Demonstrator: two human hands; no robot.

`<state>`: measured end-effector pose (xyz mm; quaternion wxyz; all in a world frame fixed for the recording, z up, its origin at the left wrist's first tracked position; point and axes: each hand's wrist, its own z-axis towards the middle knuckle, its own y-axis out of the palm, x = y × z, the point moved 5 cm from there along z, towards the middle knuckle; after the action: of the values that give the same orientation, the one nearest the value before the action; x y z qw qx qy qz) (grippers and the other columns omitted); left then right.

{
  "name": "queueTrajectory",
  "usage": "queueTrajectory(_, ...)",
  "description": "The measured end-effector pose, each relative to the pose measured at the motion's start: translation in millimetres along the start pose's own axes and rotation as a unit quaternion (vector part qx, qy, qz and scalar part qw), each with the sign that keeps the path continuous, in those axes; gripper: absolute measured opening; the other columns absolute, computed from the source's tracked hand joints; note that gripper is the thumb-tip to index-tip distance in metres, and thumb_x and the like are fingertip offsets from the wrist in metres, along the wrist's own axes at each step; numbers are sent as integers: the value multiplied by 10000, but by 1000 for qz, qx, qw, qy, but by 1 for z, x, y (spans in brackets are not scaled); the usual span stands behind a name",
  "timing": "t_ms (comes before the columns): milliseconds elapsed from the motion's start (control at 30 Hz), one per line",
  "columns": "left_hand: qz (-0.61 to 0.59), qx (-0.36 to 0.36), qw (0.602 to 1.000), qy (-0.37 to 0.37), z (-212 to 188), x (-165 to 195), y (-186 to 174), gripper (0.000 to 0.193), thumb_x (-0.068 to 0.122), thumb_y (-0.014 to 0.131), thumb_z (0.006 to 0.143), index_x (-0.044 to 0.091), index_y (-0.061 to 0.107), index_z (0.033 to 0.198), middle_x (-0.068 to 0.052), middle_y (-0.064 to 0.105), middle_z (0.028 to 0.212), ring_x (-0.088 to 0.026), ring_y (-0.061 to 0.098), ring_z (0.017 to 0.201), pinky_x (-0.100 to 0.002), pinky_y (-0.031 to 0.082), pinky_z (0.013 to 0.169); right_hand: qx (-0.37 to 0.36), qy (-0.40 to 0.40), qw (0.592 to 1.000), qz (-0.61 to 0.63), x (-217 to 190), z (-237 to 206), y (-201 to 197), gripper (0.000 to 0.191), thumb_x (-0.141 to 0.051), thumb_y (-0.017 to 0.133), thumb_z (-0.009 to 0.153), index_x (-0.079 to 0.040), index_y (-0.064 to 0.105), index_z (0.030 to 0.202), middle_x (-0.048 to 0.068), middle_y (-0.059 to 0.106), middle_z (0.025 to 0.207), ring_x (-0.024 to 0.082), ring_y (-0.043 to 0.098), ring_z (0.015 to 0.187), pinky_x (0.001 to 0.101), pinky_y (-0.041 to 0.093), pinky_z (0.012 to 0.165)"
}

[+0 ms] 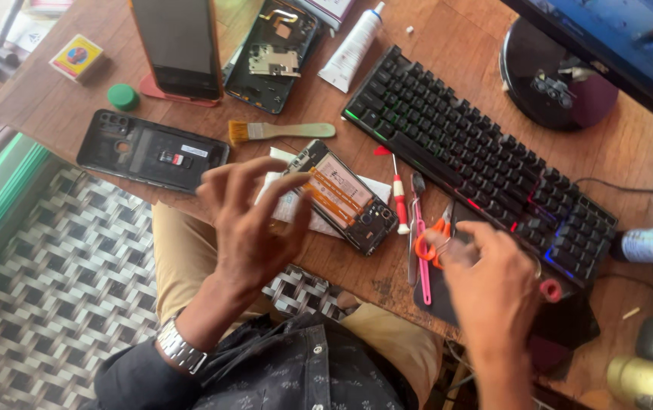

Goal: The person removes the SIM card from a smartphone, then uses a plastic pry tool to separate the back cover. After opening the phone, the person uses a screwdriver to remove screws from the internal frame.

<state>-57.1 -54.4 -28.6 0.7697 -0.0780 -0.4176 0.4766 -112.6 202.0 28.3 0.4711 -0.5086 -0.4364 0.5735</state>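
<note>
An opened phone [345,195], its back removed and orange parts showing, lies tilted on white paper [290,203] near the front edge of our wooden worktop [448,34]. Our left hand [250,220] hovers just beside it, fingers spread wide and holding nothing. Our right hand [490,285] reaches over orange-handled scissors [433,241], fingers loosely curled; we cannot tell whether they grip anything. Between phone and scissors lie a small red screwdriver [399,201] and pink tweezers [420,243]. A black keyboard [478,156] sits behind, a brush [277,130] and a black back cover [151,150] to the left.
</note>
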Motion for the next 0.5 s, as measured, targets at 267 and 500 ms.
queueTrajectory(267,-20,-181,980,79,16,53,52,331,327,747,903,164,750,1191,-75,545,1413,-339,424,1217,-487,310,990,59,41,997,-3,0,-13,24,728,-593,883,654,-72,706,1131,115,619,1030,316,676,803,445,531,629)
queueTrajectory(500,33,-219,967,127,6,52,62,335,364,617,970,197,719,1242,-90,498,1509,-340,423,1240,-524,270,1017,18,-17,999,44,-14,-7,30,399,-455,830,830,-108,755,1012,94,646,1005,335,677,805,458,521,658)
